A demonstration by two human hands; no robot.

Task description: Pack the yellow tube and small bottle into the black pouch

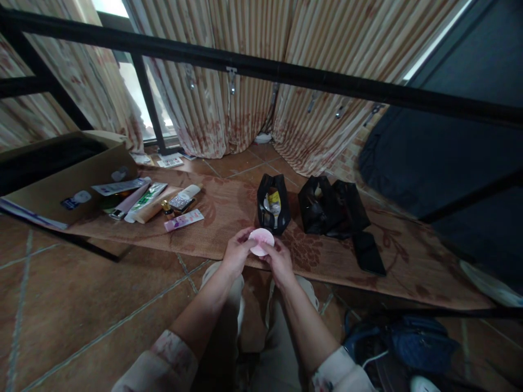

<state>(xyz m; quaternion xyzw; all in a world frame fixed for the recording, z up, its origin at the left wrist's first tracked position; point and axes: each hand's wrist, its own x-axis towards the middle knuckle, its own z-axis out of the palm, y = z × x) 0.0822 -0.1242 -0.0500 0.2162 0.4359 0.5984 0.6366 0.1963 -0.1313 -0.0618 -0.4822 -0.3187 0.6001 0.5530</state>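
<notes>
Between my two hands is a round, flat, pink-and-white disc point(261, 237), held above the front edge of the cloth-covered bench. My left hand point(237, 251) grips its left side and my right hand point(281, 262) its right, both thumbs on top. The fingers underneath are partly hidden. Just beyond the disc stands a small black bag point(285, 209), its top open, with yellow and white items inside. To the left on the cloth lie a pink-and-purple packet point(183, 220), a small dark bottle with a gold cap point(167, 209), a glittery case point(180, 202) and several tubes point(147, 201).
Two more black bags point(308, 218) and a flat black object point(369, 255) lie on the bench cloth point(229, 198) at right. A cardboard box point(102, 182) sits at left. A black metal rail point(261, 68) crosses ahead, before curtains. A blue bag point(420, 343) is on the floor.
</notes>
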